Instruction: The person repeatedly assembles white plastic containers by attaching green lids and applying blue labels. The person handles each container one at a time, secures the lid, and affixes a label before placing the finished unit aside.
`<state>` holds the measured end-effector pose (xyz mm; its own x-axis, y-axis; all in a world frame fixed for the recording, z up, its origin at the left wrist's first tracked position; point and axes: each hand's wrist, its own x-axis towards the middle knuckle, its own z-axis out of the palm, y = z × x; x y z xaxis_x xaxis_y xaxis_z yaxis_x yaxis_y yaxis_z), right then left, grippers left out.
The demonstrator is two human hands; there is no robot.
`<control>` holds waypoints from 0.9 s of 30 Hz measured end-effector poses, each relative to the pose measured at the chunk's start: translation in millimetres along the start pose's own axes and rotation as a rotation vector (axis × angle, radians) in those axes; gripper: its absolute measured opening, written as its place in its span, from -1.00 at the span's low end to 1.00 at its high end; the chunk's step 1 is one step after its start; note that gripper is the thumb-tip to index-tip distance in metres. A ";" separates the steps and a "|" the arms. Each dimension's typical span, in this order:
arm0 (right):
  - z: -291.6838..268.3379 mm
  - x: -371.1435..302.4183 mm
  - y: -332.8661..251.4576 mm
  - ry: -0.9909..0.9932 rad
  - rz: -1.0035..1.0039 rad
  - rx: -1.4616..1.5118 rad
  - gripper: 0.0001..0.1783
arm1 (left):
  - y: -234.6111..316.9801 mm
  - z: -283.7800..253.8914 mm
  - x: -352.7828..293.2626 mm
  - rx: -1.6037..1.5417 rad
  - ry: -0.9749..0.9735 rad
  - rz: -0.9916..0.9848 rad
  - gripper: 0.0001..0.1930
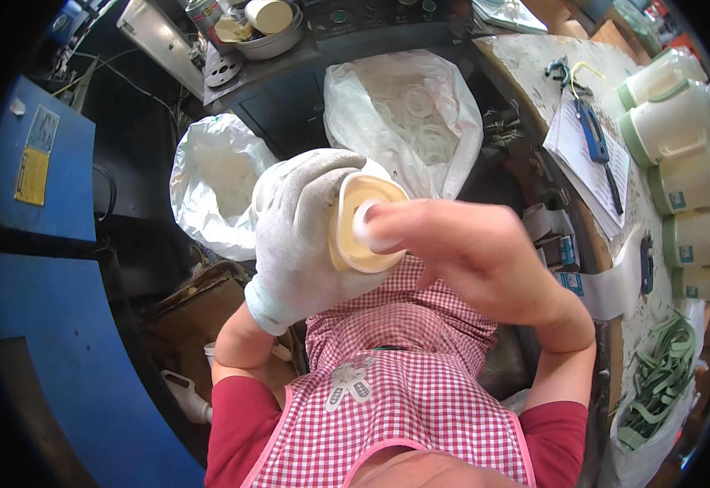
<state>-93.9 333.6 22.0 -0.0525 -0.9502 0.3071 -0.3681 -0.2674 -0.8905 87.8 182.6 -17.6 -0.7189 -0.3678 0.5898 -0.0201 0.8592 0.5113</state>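
Observation:
My left hand (294,215), in a pale knitted glove, is wrapped round a cream plastic container (374,190) in front of my apron. The container's rounded, white-rimmed end is tilted toward my right side. My bare right hand (477,256) pinches a small white plastic piece (366,227) against the middle of that end. Motion blurs the fingers and the piece, so its exact shape is unclear. Most of the container's body is hidden behind the glove.
Ahead stand a bag of clear plastic rings (428,134) and a white bag (221,179). On the right-hand worktable (526,69) are cream jugs (676,122), papers (570,150), a blue cutter (592,132) and green strips (660,382). Blue panels (54,325) flank my left.

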 end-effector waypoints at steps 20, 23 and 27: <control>-18.2 35.9 7.4 -0.527 -0.109 -0.646 -0.72 | 3.2 6.5 4.7 -0.024 -0.108 -0.021 -0.03; -19.2 34.1 2.1 -0.448 -0.080 -0.494 -0.48 | 0.3 0.8 20.5 0.004 -0.091 0.027 0.06; -41.1 60.8 -2.0 -0.097 -0.405 -0.539 -0.40 | -16.1 -42.2 52.5 0.136 -0.143 -0.005 0.12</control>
<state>-134.4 282.8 56.2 0.2611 -0.8085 0.5274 -0.7534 -0.5122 -0.4123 79.7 134.4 31.5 -0.8099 -0.3263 0.4874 -0.1105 0.9010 0.4195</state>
